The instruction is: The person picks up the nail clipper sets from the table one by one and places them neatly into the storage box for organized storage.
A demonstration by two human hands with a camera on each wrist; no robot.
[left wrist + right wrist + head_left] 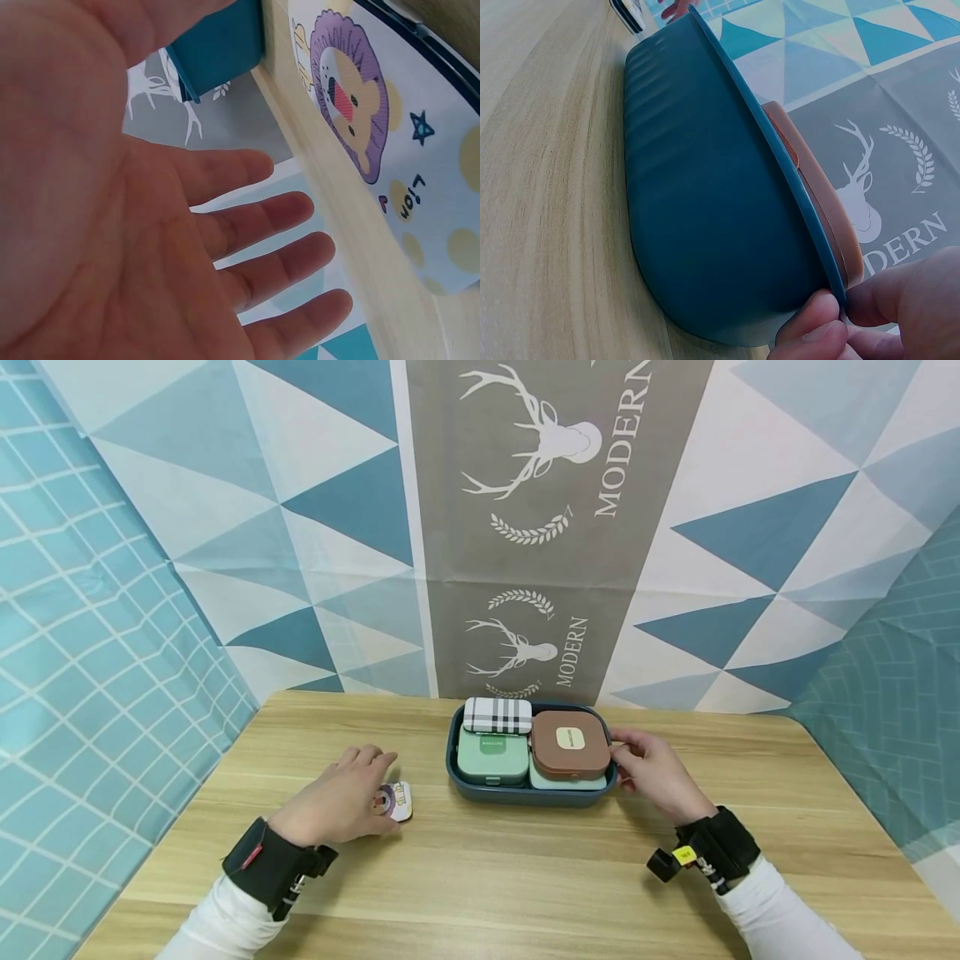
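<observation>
A dark blue plastic storage bin (495, 795) stands on the table, filled with small rounded cases. My right hand (656, 772) pinches its right-hand rim between thumb and fingers, as the right wrist view also shows. Inside lie a brown case (547, 752) on top of a pale mint case (566, 782), a green case (480, 767) and a black-and-white plaid case (495, 716). To the left, my left hand (337, 797) hovers around a white case (402, 803) with a purple-maned lion on it. In the left wrist view its fingers are extended, apart from that case.
The wooden table (480, 877) meets a patterned backdrop (525, 560) of triangles and deer heads just behind the bin. Blue tiled-look sheeting (97, 610) hangs at the left. Both wrists wear black straps with small cameras.
</observation>
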